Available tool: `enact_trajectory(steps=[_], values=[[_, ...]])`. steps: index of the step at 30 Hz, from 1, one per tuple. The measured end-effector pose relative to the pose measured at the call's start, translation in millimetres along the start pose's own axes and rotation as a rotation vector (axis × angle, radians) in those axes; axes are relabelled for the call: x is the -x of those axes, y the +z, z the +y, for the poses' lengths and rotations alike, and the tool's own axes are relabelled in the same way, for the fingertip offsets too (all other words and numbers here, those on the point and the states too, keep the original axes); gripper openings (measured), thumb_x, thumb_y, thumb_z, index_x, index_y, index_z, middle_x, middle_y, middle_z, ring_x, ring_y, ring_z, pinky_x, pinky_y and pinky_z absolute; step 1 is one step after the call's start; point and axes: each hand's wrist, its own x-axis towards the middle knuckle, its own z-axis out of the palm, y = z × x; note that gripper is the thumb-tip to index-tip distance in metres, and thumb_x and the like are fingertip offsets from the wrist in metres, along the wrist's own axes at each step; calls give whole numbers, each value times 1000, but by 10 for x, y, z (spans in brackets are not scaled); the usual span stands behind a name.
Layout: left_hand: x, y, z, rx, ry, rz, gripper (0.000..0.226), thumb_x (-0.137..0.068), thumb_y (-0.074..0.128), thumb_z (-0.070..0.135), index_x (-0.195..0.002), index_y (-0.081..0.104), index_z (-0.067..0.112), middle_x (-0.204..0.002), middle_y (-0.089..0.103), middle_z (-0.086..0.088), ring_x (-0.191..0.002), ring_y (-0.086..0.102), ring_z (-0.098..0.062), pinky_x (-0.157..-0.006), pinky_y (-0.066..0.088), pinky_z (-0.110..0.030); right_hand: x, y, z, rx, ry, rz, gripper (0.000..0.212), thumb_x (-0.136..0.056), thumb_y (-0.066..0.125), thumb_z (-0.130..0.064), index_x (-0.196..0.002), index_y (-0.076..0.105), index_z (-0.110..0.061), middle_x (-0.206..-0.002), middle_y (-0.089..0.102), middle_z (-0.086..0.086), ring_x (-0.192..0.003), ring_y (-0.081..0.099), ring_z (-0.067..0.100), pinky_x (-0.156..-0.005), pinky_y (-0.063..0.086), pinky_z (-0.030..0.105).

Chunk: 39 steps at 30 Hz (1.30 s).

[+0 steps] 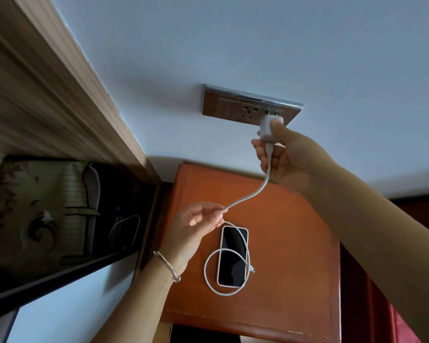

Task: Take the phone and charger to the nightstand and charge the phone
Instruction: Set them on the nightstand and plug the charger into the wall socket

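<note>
A phone (232, 258) with a dark screen and pale case lies face up on the orange-brown nightstand (295, 256). My right hand (285, 154) grips the white charger plug (269, 128) against the right socket of the wall outlet panel (233, 107). The white cable (254, 191) runs down from the plug to my left hand (196, 224), which pinches it above the phone. Below that hand the cable loops over and around the phone, and its free connector end (252, 269) rests beside the phone's right edge, apart from it.
A pale blue wall surrounds the outlet. A ribbed wooden headboard (47, 95) runs along the left, with a dark patterned bed frame edge (47, 219) below it. A red fabric (404, 325) shows at the lower right beside the nightstand.
</note>
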Motion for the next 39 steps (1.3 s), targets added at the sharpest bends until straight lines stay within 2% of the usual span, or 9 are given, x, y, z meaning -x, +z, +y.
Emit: enact_trajectory(steps=[3,8,13,19,24,30,32,36,39], values=[[22,19,47,3,-7,-5,16,-70,69,26,-82,74,16,-77,71,4,-76,65,-10,-74,54,-22,32,0,-17,42,2,24,35,-94,49,-41,-108,55,-10,-72,65,2,-53,55,7,-45,45,16],[-4,55,146,0,5,-27,10,-83,63,11,-88,71,7,-70,69,6,-71,64,-5,-69,51,-17,23,130,-196,-124,163,11,36,-97,45,-38,-85,58,-6,-53,64,2,-38,53,8,-40,42,11],[-46,90,220,-21,10,-31,10,-86,60,7,-86,70,9,-70,68,4,-72,65,-6,-73,53,-19,27,49,-54,38,38,40,30,-96,47,-38,-98,55,-9,-71,58,4,-54,49,9,-48,42,19],[-123,75,289,4,4,-25,9,-85,60,9,-86,70,8,-71,67,1,-72,64,-9,-74,54,-21,-21,104,-208,-101,174,39,31,-96,47,-38,-89,57,-9,-49,60,1,-34,50,7,-37,40,12],[-137,90,285,-9,-12,-24,10,-86,59,8,-86,69,7,-70,67,2,-71,64,-8,-72,52,-19,-27,67,42,30,-31,70,41,-98,44,-36,-121,52,-4,-73,60,3,-55,49,9,-46,44,17],[-169,9,366,-28,-27,-48,12,-81,62,20,-86,70,13,-71,69,5,-78,65,-12,-84,53,-30,-47,151,-193,-162,208,54,26,-96,47,-38,-102,52,-13,-59,56,1,-32,46,6,-35,37,12],[-189,24,393,-27,-28,-48,17,-77,63,26,-86,70,14,-71,69,6,-77,65,-11,-86,53,-33,-45,137,-166,-124,176,51,27,-96,48,-38,-103,52,-12,-61,57,2,-33,48,6,-35,39,13],[-240,56,412,-37,-30,-64,20,-74,64,30,-85,72,16,-70,69,5,-75,66,-9,-88,51,-38,-71,54,-2,43,20,93,33,-96,47,-39,-109,54,-9,-72,61,3,-52,51,9,-44,43,18],[-308,15,417,-54,-14,-83,16,-74,65,32,-81,74,22,-71,70,5,-76,66,-9,-88,51,-38,-86,37,-13,62,11,112,34,-96,47,-40,-106,56,-10,-69,60,2,-51,51,9,-44,42,18]])
